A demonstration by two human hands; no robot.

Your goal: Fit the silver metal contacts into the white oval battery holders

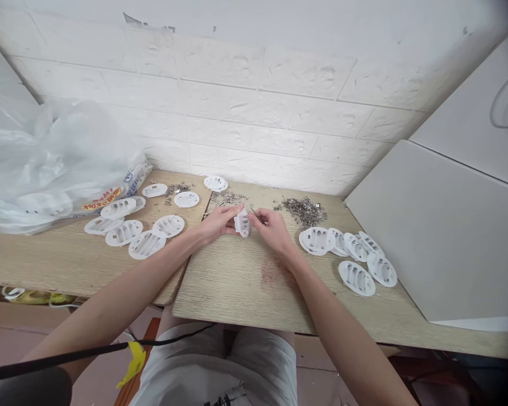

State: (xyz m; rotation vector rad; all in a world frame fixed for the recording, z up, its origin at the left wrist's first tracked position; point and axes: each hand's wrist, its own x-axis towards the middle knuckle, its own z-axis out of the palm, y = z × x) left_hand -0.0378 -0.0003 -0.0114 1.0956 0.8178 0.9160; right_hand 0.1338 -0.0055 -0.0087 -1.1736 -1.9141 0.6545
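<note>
My left hand [217, 223] grips a white oval plastic battery holder [242, 223] and keeps it tilted up on edge above the table. Grooves and small metal pieces show on its face. Close by on the right, my right hand [271, 228] pinches a slim metal tool that looks like tweezers [257, 215], its tip towards the holder. Whether the tip touches the holder is too small to tell. Behind my hands lie scattered small metal contacts [228, 198], and a larger pile of metal contacts [305, 211] sits to the right.
Several similar white holders lie in a left group [147, 245] and a right group [356, 278]. A large clear plastic bag [68, 163] stands at the left. A white brick-patterned wall [275, 113] closes the back, and a grey-white panel [452, 237] leans at the right.
</note>
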